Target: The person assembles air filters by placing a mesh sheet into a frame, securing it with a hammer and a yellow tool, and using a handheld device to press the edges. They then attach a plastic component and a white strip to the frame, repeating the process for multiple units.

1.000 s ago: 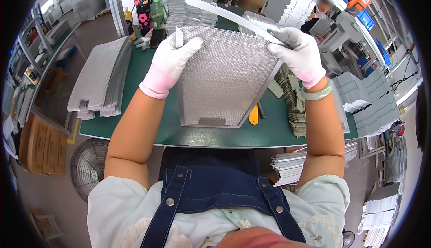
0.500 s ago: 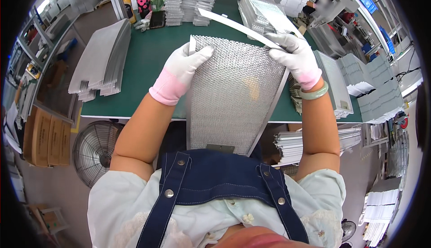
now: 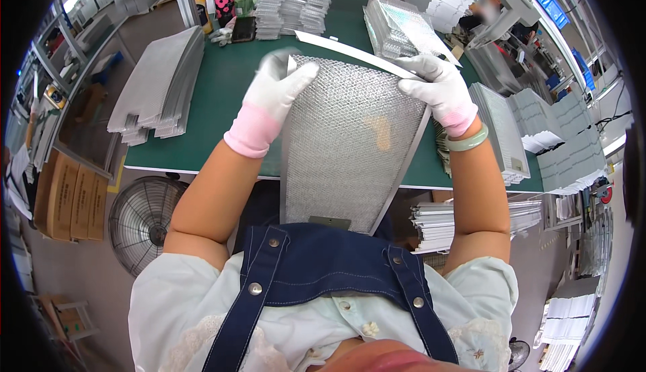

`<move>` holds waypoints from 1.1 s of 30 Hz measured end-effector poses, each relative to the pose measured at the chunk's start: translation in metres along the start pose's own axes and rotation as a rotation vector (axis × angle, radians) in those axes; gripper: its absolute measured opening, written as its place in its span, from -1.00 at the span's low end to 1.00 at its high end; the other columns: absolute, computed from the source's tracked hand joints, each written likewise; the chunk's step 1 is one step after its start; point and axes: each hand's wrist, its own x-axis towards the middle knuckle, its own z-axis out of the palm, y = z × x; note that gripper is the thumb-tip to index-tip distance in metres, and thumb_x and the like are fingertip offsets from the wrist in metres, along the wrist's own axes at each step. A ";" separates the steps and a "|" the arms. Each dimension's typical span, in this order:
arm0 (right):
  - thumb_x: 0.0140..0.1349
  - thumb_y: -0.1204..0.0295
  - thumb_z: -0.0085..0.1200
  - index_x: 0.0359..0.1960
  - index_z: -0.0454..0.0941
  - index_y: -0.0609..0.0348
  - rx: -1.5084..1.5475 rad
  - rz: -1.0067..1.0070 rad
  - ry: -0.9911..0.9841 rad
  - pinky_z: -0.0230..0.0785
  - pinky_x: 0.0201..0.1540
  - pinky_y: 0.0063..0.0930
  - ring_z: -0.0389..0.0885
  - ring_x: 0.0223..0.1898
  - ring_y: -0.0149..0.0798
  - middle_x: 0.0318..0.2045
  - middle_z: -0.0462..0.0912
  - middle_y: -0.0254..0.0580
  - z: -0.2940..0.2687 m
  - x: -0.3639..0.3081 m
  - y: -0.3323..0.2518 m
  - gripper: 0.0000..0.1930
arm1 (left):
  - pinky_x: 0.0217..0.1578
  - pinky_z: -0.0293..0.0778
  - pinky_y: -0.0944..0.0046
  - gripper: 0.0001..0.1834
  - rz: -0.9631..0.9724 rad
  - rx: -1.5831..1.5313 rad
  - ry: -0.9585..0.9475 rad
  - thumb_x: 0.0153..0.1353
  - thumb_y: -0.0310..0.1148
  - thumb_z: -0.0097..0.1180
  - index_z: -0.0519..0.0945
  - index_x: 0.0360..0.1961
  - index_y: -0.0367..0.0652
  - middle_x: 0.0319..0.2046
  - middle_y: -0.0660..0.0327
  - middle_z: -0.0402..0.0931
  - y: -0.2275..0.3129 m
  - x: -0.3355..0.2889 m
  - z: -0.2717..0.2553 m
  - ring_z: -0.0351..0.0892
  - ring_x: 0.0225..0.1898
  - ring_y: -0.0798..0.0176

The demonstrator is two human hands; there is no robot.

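Note:
Upright in front of my apron stands a silvery mesh filter panel (image 3: 343,143), with metal rails along its left and right sides and a small dark plate low down. My left hand (image 3: 274,89), in a white and pink glove, is closed on its upper left corner; the fingertips behind are blurred by motion. At the upper right corner, my gloved right hand (image 3: 441,88) pinches the end of a narrow white metal strip (image 3: 353,52) between thumb and fingers. The strip slants up to the left above the panel's bare top edge, its left end apart from the panel.
Clear-looking mesh sheets (image 3: 161,83) are stacked left on the green table (image 3: 225,86); more stacks (image 3: 293,2) stand at the back. Framed panels (image 3: 498,133) lie at right. A floor fan (image 3: 141,217) and cardboard boxes (image 3: 70,197) stand below left. White strips (image 3: 431,227) lie under the table.
The white strip's free left end has come down nearer to the panel's top edge. My left fingers have shifted at the corner, and the whole view has turned slightly.

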 end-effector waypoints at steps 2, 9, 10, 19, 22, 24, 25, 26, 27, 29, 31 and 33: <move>0.15 0.59 0.26 0.03 0.60 0.36 -0.049 -0.012 -0.034 0.47 -0.01 -0.56 0.62 -0.15 -0.45 -0.15 0.70 -0.22 -0.001 0.003 -0.004 -0.63 | 0.05 0.42 0.23 -0.48 0.459 0.361 0.119 0.10 -0.31 0.38 0.49 0.04 -0.29 -0.02 0.16 0.53 0.004 0.007 0.002 0.54 -0.04 0.27; 0.17 0.58 0.26 0.05 0.59 0.36 -0.057 0.036 -0.052 0.46 0.00 -0.54 0.62 -0.14 -0.45 -0.14 0.70 -0.21 -0.002 0.000 -0.012 -0.62 | -0.05 0.47 0.07 -0.63 0.346 1.538 -0.919 0.16 -0.20 0.22 0.56 -0.10 -0.23 -0.23 -0.01 0.58 0.090 0.059 0.088 0.57 -0.13 -0.05; 0.17 0.58 0.26 0.05 0.59 0.36 -0.043 0.026 -0.084 0.46 0.00 -0.54 0.62 -0.14 -0.45 -0.14 0.69 -0.21 -0.002 0.001 -0.013 -0.62 | -0.11 0.49 0.07 -0.65 0.291 1.496 -1.014 0.26 -0.15 0.12 0.57 -0.13 -0.24 -0.26 -0.02 0.59 0.085 0.064 0.089 0.60 -0.19 -0.03; 0.16 0.54 0.30 0.06 0.59 0.33 -0.067 0.017 -0.159 0.46 0.01 -0.53 0.62 -0.11 -0.43 -0.12 0.69 -0.21 -0.011 0.011 -0.001 -0.60 | -0.06 0.49 0.11 -0.62 0.086 1.734 -1.184 0.36 -0.15 -0.03 0.54 -0.03 -0.25 -0.21 0.01 0.59 0.111 0.068 0.080 0.61 -0.11 0.01; 0.14 0.52 0.31 0.08 0.56 0.36 0.006 0.018 -0.195 0.47 0.03 -0.50 0.62 -0.12 -0.41 -0.11 0.68 -0.19 -0.005 0.011 -0.006 -0.56 | -0.07 0.49 0.10 -0.63 0.054 1.682 -1.214 0.36 -0.16 -0.04 0.53 -0.02 -0.25 -0.20 0.00 0.59 0.112 0.070 0.073 0.61 -0.12 0.02; 0.13 0.50 0.31 0.11 0.53 0.36 -0.224 -0.058 -0.219 0.47 0.03 -0.47 0.63 -0.11 -0.40 -0.10 0.68 -0.17 -0.001 0.003 -0.030 -0.52 | -0.08 0.50 0.10 -0.63 0.054 1.675 -1.202 0.36 -0.17 -0.03 0.53 -0.03 -0.25 -0.21 0.00 0.59 0.113 0.070 0.068 0.61 -0.12 0.03; 0.12 0.49 0.32 0.12 0.52 0.36 -0.339 -0.096 -0.229 0.47 0.03 -0.46 0.63 -0.11 -0.39 -0.09 0.68 -0.16 0.004 -0.001 -0.039 -0.50 | -0.08 0.49 0.10 -0.64 0.069 1.676 -1.189 0.36 -0.17 -0.03 0.53 -0.04 -0.25 -0.23 0.01 0.59 0.113 0.069 0.067 0.61 -0.13 0.04; 0.17 0.33 0.28 0.02 0.58 0.26 -0.519 -0.281 -0.120 0.51 -0.06 -0.38 0.69 -0.18 -0.28 -0.20 0.71 -0.09 0.009 -0.001 -0.033 -0.59 | -0.09 0.49 0.10 -0.64 0.083 1.676 -1.176 0.35 -0.17 -0.02 0.53 -0.05 -0.25 -0.24 0.02 0.59 0.114 0.068 0.066 0.61 -0.14 0.04; 0.19 0.28 0.25 -0.03 0.59 0.23 -0.686 -0.297 -0.059 0.51 -0.10 -0.34 0.69 -0.21 -0.22 -0.24 0.70 -0.08 0.018 -0.001 -0.036 -0.62 | -0.09 0.49 0.09 -0.64 0.071 1.645 -1.186 0.35 -0.16 -0.02 0.53 -0.06 -0.25 -0.25 0.02 0.59 0.114 0.068 0.069 0.61 -0.14 0.03; 0.24 0.16 0.19 -0.13 0.60 0.15 -1.002 -0.312 0.063 0.51 -0.18 -0.27 0.69 -0.28 -0.11 -0.33 0.68 -0.05 0.046 0.000 -0.041 -0.67 | -0.10 0.49 0.09 -0.65 0.029 1.584 -1.225 0.35 -0.16 0.00 0.53 -0.08 -0.25 -0.28 0.03 0.59 0.116 0.069 0.076 0.61 -0.15 0.00; 0.28 0.04 0.10 -0.30 0.59 0.13 -1.064 -0.291 0.191 0.47 -0.26 -0.19 0.65 -0.35 0.02 -0.45 0.64 -0.05 0.047 0.001 -0.026 -0.63 | 0.02 0.40 0.07 -0.62 0.238 1.640 -0.898 0.23 -0.11 0.15 0.54 -0.12 -0.21 -0.30 0.07 0.60 0.112 0.055 0.069 0.59 -0.11 0.05; 0.29 0.03 0.08 -0.33 0.60 0.13 -1.016 -0.226 0.227 0.48 -0.27 -0.21 0.65 -0.38 0.01 -0.47 0.64 -0.07 0.036 0.002 -0.016 -0.62 | 0.09 0.33 0.04 -0.56 0.694 1.631 -0.496 0.15 -0.07 0.23 0.55 -0.10 -0.20 -0.28 0.09 0.60 0.087 0.043 0.034 0.58 -0.09 0.08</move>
